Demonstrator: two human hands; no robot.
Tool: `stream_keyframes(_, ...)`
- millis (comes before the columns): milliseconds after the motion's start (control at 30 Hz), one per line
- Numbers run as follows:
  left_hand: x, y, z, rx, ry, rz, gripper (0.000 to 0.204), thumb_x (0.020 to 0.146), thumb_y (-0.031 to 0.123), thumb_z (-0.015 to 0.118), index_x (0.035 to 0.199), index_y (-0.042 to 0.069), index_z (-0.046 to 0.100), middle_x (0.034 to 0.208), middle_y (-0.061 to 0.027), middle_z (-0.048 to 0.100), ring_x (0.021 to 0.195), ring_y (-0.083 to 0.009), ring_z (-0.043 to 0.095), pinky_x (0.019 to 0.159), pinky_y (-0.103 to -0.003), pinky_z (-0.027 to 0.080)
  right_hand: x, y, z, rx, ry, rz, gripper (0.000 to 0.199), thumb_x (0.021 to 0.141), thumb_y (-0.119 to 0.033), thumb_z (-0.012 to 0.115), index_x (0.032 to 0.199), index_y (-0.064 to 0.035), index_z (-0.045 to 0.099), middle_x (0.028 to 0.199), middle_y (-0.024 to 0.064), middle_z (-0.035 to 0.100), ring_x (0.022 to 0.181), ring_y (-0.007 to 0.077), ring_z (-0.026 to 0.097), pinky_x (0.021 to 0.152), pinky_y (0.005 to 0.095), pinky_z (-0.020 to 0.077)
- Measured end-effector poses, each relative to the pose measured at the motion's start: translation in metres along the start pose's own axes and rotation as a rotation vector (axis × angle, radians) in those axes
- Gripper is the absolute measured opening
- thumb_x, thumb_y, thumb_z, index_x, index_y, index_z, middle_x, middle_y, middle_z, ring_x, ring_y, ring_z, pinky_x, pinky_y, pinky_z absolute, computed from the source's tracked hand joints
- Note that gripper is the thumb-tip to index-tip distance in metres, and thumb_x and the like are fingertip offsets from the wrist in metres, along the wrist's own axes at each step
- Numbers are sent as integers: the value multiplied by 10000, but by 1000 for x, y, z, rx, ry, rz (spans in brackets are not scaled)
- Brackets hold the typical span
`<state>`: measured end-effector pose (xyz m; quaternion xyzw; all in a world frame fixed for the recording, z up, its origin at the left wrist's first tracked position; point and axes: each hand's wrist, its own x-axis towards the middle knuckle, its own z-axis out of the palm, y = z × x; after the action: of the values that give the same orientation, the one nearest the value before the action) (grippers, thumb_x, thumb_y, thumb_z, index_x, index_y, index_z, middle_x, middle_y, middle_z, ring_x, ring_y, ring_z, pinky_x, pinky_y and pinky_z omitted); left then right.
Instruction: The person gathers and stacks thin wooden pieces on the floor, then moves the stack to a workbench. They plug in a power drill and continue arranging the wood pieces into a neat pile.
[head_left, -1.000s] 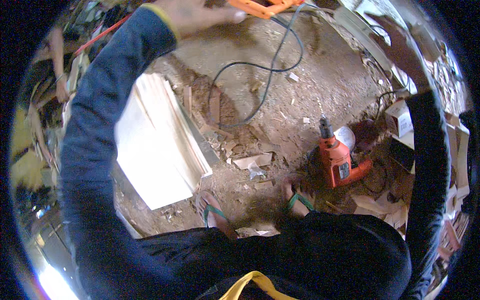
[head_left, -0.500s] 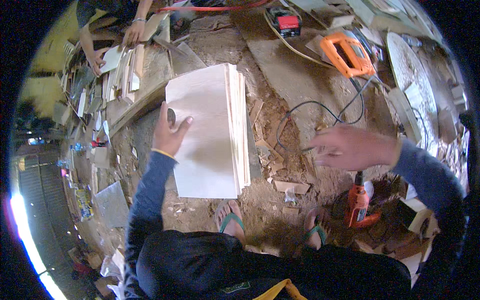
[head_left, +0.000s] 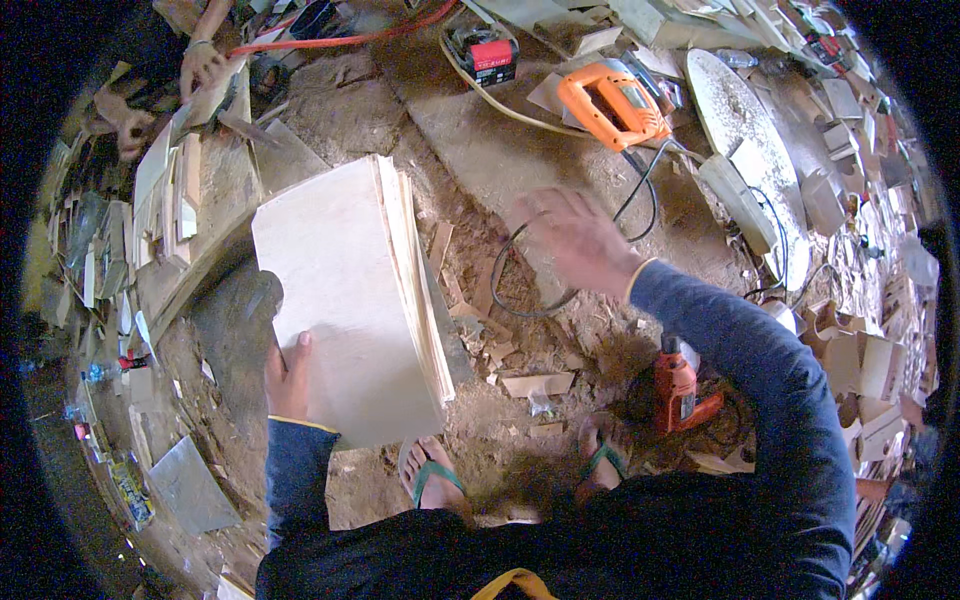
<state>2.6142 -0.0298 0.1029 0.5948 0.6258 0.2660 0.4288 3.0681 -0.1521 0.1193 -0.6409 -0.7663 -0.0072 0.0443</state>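
Note:
A stack of thin, pale plywood panels [head_left: 340, 290] lies in front of me, slightly turned, with a rounded notch in its left edge. My left hand [head_left: 287, 382] grips that edge below the notch, thumb on the top panel and the other fingers mostly hidden at the side. To the right of the stack, my right hand [head_left: 575, 240] is held out over the ground near a thin black cable [head_left: 510, 308]. Its fingers are stretched out, a little blurred, and nothing shows in them. An orange jigsaw-like power tool [head_left: 612, 103] lies beyond it.
A red-orange drill [head_left: 678, 390] stands by my right foot. A black-and-red box [head_left: 490, 62] sits at the back. Wood scraps [head_left: 537, 384] litter the dirt. At the far left, another person's hands [head_left: 203, 70] work by upright boards [head_left: 155, 190]. Cut wooden pieces [head_left: 865, 365] pile up at right.
My view has shifted to the right. The right hand has moved farther forward, toward the jigsaw-like tool. My left hand has slid from the notch to the nearer part of the stack's edge.

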Motion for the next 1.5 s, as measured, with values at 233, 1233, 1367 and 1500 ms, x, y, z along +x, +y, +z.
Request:
stream_keyframes(233,0,-17,2,-499,-123,-169,371,1002,273,642,1254,7,583,1102,-137,691,912,-246,684,798,-378,575,-23,98,-8,31,-784,12,416,744,-114,723,1157,-83,684,887,159,677,929,315,680,849,463,501)
stream_keyframes(1233,-20,37,8,397,236,209,340,907,284,762,1071,-3,681,870,-95,695,790,-176,621,741,-333,495,83,150,-34,-21,140,212,820,919,-534,656,1538,-73,380,1455,246,484,1338,415,489,1114,510,397)
stream_keyframes(1367,-21,37,7,263,183,248,365,894,302,770,1082,-1,690,928,-128,722,841,-216,675,775,-350,512,94,115,3,-387,-282,3,561,992,-532,501,1319,-93,623,1370,164,563,1302,328,517,1113,488,376)
stream_keyframes(1500,-24,44,5,349,179,208,354,886,300,776,1058,1,696,941,-143,733,859,-220,693,792,-345,521,115,90,18,-338,-108,329,581,989,-565,498,1285,-88,647,1342,171,579,1287,356,506,1089,550,363)
